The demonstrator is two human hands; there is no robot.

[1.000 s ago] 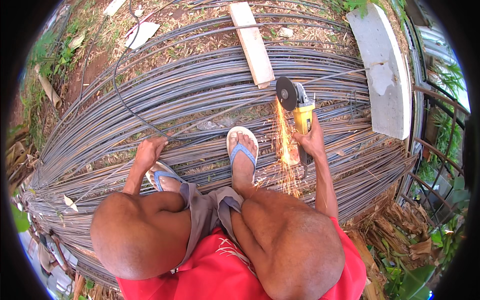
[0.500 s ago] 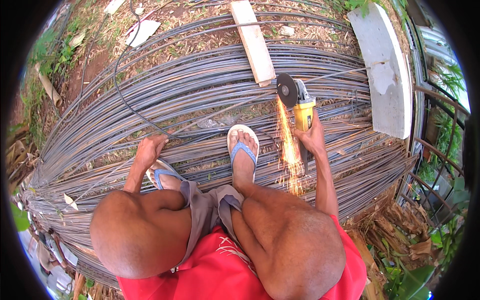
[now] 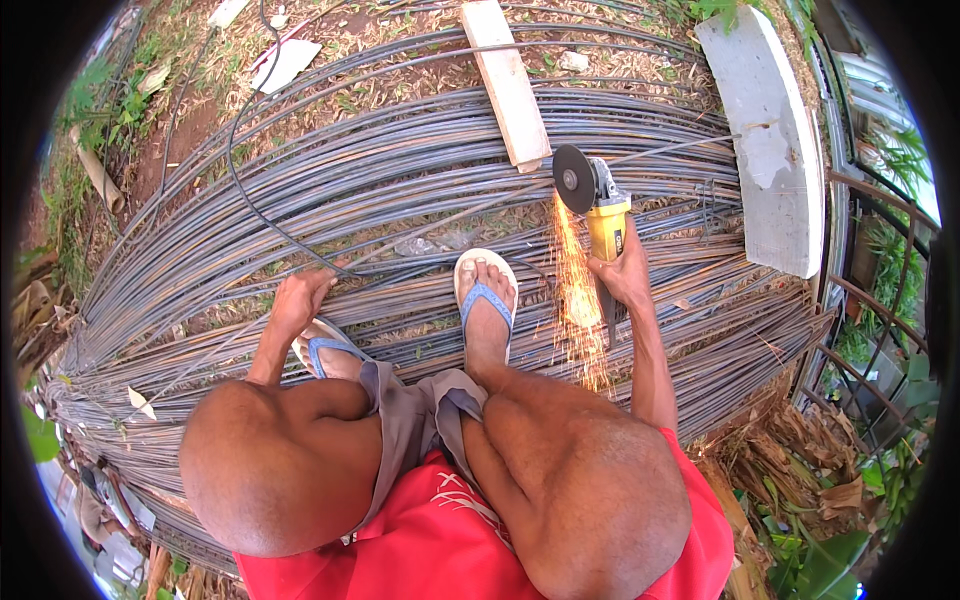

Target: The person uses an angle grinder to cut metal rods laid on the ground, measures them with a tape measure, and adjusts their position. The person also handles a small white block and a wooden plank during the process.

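Note:
My right hand [image 3: 622, 272] is wrapped round the yellow body of an angle grinder [image 3: 606, 232]. The grinder's dark disc [image 3: 573, 180] stands upright against the rods, and a stream of orange sparks [image 3: 578, 300] sprays down from it toward me. On the left, my left hand [image 3: 303, 298] has its fingers closed round a thin steel rod [image 3: 440, 222], which slants up across the others toward the disc. The exact point of contact at the disc is hard to see. Beneath both hands lies a wide spread of long steel rods [image 3: 400, 130].
My sandalled feet [image 3: 487, 310] rest among the rods. A wooden plank [image 3: 505, 85] lies across them ahead, and a pale grey slab [image 3: 768, 150] stands at the right. A dark cable-like line [image 3: 232, 150] curves toward my left hand. Metal railings [image 3: 880, 310] edge the right side.
Both hands and the grinder hold almost the same place. The spark stream has shifted slightly and looks a little different in shape.

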